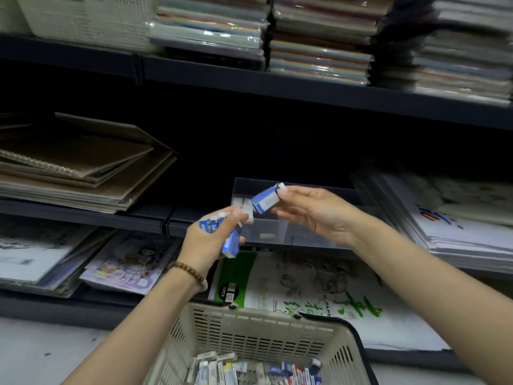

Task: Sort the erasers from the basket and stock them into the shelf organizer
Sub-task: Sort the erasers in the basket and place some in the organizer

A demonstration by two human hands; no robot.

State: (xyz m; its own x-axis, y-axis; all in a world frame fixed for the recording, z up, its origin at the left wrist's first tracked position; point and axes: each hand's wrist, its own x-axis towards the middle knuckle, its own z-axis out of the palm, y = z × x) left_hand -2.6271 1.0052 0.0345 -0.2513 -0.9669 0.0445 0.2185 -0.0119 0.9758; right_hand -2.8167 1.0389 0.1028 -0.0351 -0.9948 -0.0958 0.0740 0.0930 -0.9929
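Blurry bits: the print on every sleeve is smeared, so no brand is readable. I can't tell how many are in the bunch of erasers (231,242); it's a few at least.
Cut off: the basket (249,327) runs off the bottom edge, so only the far part of its pile shows.
Hidden: the back of the shelf (83,215) is pitch dark. The organizer (280,238) is see-through, so I can't tell where its dividers sit.
Right hand (313,215): pinching one blue eraser (265,202) by its end between thumb and fingertips, with the other fingers loose. It's tilted, up in the air over the organizer's left part.
That eraser's looks: blue and white sleeve, with a white tip poking out by the thumb.
Left hand (209,241): fingers wrapped round the bunch, which has the same blue and white sleeves. It's just in front of the organizer's left corner, with a bead bracelet (188,269) on the wrist.
In the organizer: some white erasers (242,204) at the back left.
In the basket: loose erasers (249,370), mostly white, with blue and some red ones toward the right.
Nearby: brown sketch pads (77,168) stacked on the left of the shelf.
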